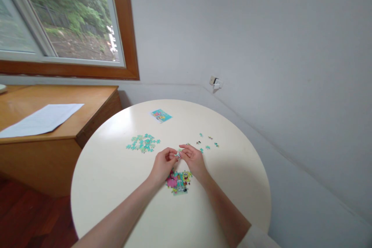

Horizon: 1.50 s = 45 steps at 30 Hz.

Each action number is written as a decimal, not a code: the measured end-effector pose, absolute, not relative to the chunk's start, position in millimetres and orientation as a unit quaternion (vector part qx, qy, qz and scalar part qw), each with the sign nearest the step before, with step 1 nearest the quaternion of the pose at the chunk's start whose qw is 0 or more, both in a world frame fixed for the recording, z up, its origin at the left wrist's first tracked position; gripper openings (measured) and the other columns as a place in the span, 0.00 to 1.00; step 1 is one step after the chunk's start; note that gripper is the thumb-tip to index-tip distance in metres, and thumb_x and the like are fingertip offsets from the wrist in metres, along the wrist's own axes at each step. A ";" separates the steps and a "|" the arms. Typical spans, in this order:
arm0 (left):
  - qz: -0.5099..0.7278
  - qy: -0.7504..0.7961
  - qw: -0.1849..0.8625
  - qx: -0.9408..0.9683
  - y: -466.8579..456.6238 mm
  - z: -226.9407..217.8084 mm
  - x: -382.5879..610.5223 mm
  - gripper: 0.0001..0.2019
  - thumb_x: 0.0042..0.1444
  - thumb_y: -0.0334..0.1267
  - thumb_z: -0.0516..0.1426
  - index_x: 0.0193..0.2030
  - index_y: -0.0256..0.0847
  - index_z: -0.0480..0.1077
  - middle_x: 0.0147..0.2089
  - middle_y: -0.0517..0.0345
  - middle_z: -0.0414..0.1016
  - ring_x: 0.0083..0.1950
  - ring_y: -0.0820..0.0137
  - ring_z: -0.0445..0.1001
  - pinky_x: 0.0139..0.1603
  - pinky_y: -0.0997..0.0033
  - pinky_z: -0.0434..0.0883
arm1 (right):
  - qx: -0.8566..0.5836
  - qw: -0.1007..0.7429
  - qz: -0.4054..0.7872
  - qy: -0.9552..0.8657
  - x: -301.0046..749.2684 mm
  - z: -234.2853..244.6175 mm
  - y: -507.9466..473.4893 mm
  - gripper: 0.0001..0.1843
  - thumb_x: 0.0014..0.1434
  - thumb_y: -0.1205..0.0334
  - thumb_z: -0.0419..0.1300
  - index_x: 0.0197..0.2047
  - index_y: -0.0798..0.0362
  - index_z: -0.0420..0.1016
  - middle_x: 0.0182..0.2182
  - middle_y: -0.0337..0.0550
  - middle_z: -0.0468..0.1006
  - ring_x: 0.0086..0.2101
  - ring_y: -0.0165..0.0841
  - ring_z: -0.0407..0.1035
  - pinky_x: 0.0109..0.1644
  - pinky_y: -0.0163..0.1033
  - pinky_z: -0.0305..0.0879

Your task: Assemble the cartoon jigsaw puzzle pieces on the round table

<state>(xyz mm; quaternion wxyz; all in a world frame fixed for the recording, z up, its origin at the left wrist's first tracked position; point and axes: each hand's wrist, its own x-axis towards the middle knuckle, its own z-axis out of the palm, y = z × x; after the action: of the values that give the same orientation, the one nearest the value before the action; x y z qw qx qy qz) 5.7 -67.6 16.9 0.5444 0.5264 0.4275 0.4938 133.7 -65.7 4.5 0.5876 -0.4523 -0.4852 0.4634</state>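
Note:
My left hand (164, 162) and my right hand (194, 159) meet above the middle of the table, fingertips pinched together. Between them is a small, pale jigsaw puzzle piece (178, 155), partly covered by the fingers; whether it is one piece or two joined I cannot make out. Just below the hands lies a partly joined jigsaw puzzle (179, 182) with pink, yellow and white cartoon figures. My left wrist hides part of its left edge. A heap of loose teal puzzle pieces (143, 142) lies to the left, and several scattered pieces (207, 147) lie to the right.
A printed picture card (161, 116) lies toward the back of the round white table (116, 186). Left of the table stands a wooden desk (95, 102) with a sheet of paper (43, 119). A wall socket with a plug (216, 82) is behind.

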 end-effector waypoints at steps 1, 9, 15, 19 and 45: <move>0.492 0.429 0.545 0.526 -67.7 17.4 5.5 0.10 0.38 0.39 0.62 0.27 0.36 0.69 0.21 0.62 0.69 0.23 0.75 0.66 0.23 0.77 0.61 | -0.453 0.589 0.463 -0.484 133.6 4.2 -65.5 0.16 0.40 0.57 0.66 0.34 0.54 0.74 0.21 0.37 0.75 0.24 0.29 0.70 0.31 0.35 0.66; 0.502 0.427 0.542 0.521 -64.5 11.4 4.5 0.13 0.37 0.42 0.64 0.26 0.36 0.68 0.19 0.64 0.66 0.21 0.77 0.64 0.22 0.78 0.58 | -0.455 0.594 0.456 -0.482 133.6 2.8 -64.1 0.13 0.37 0.57 0.68 0.28 0.53 0.74 0.23 0.39 0.76 0.27 0.31 0.71 0.34 0.37 0.69; 0.502 0.431 0.545 0.516 -65.2 11.1 4.8 0.14 0.37 0.42 0.64 0.26 0.35 0.68 0.18 0.65 0.65 0.20 0.78 0.62 0.21 0.79 0.57 | -0.463 0.596 0.451 -0.477 133.1 2.7 -64.1 0.13 0.37 0.57 0.68 0.27 0.53 0.73 0.23 0.39 0.76 0.27 0.30 0.71 0.34 0.36 0.69; 0.502 0.432 0.539 0.521 -65.7 11.7 4.6 0.14 0.37 0.43 0.64 0.25 0.35 0.67 0.18 0.64 0.66 0.20 0.78 0.62 0.21 0.79 0.57 | -0.463 0.598 0.446 -0.479 133.3 2.5 -64.5 0.12 0.38 0.58 0.67 0.28 0.53 0.73 0.23 0.39 0.76 0.27 0.30 0.71 0.34 0.36 0.69; 0.521 0.408 0.547 0.512 -66.4 13.4 5.0 0.13 0.39 0.40 0.63 0.28 0.37 0.66 0.23 0.61 0.70 0.24 0.76 0.67 0.25 0.77 0.62 | -0.465 0.586 0.432 -0.505 133.3 0.3 -65.6 0.12 0.41 0.59 0.66 0.32 0.54 0.76 0.24 0.40 0.76 0.25 0.29 0.70 0.32 0.36 0.68</move>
<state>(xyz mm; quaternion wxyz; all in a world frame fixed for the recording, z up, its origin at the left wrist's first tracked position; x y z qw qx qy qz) 5.0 -66.4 13.4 0.5475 0.5120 0.4078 0.5214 133.3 -65.6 0.3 0.5856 -0.4645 -0.5050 0.4316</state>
